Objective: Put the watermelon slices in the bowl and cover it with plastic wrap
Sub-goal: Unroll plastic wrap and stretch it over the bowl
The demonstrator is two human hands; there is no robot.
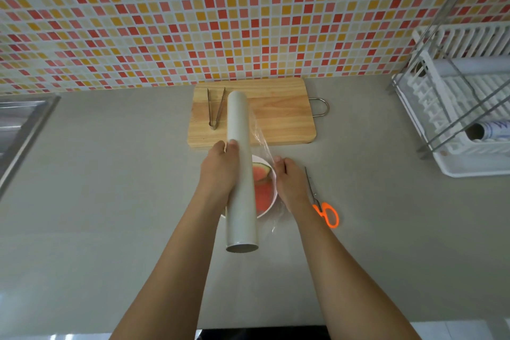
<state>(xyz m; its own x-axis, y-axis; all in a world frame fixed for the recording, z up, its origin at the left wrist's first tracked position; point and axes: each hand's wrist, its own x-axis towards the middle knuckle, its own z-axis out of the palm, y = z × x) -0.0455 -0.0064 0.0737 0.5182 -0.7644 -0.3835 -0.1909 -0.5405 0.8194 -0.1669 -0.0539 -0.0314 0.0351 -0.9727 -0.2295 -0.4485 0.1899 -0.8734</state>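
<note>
A white bowl point(273, 190) on the grey counter holds red watermelon slices point(262, 185) with green rind. Above the bowl's left half I hold a long white roll of plastic wrap point(240, 174), lengthwise away from me, with my left hand point(219, 168) gripping its left side. A clear sheet of wrap point(262, 143) runs off the roll's right side. My right hand point(289, 179) pinches that sheet's edge just right of the bowl. The roll hides much of the bowl.
A wooden cutting board point(278, 116) with metal tongs point(216, 107) lies behind the bowl. Orange-handled scissors point(323, 201) lie right of my right hand. A white dish rack point(455, 107) with more rolls stands at far right; a sink point(19, 130) at far left.
</note>
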